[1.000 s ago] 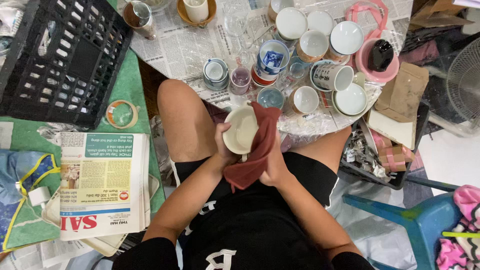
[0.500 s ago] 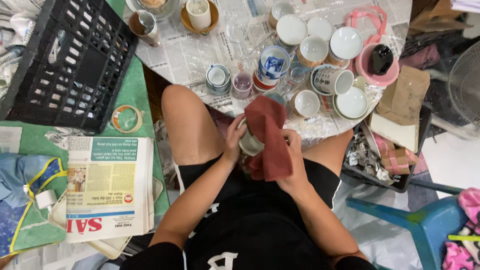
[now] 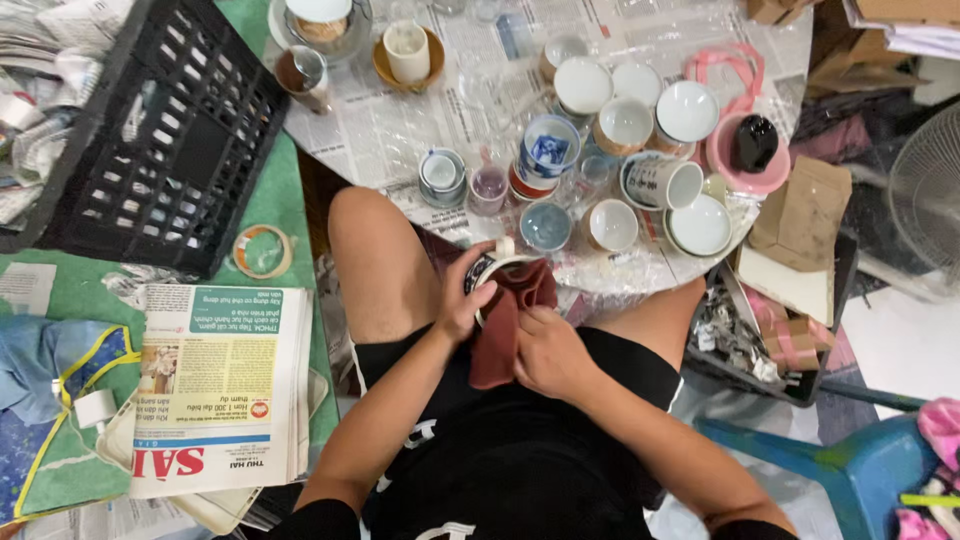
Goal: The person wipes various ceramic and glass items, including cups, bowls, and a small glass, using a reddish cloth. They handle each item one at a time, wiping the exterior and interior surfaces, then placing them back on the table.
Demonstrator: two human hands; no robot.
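Left hand [image 3: 462, 300] fingers clamp the mug [image 3: 492, 268], right hand [image 3: 545, 352] fingers press the red cloth [image 3: 505, 320] into it; wiping underway, many cups [image 3: 612, 224] just beyond wait.

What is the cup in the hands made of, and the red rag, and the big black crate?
The cup looks like glazed ceramic: a smooth, shiny white rim. The red rag seems to be soft cloth, since it folds and drapes. The black crate is probably moulded plastic, with an even lattice of holes and a dull sheen.
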